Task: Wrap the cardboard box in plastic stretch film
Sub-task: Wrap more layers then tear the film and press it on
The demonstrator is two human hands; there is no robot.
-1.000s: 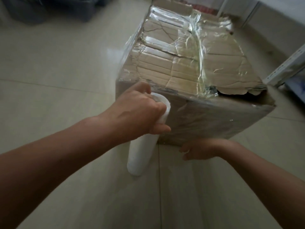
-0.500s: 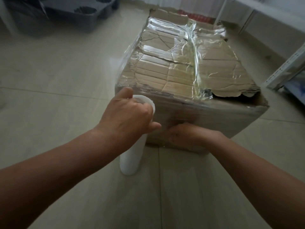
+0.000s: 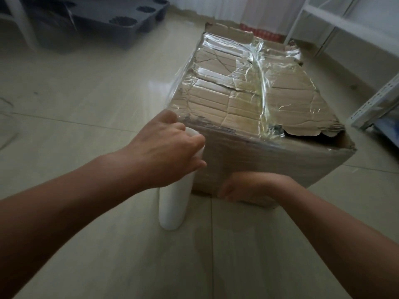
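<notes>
Two hands work at the near side of the box [image 3: 254, 117], which sits on the floor [image 3: 86, 108]. Left hand [image 3: 170, 152] is closed around the top of the upright film roll [image 3: 173, 203], held at the box's near-left corner; right hand [image 3: 248, 186] lies flat and open against the lower near face, apparently pressing film down. Beyond them, film already crosses the top in shiny wrinkled bands. I judge the wrap partly done: the torn near-right corner looks uncovered, and more passes remain.
</notes>
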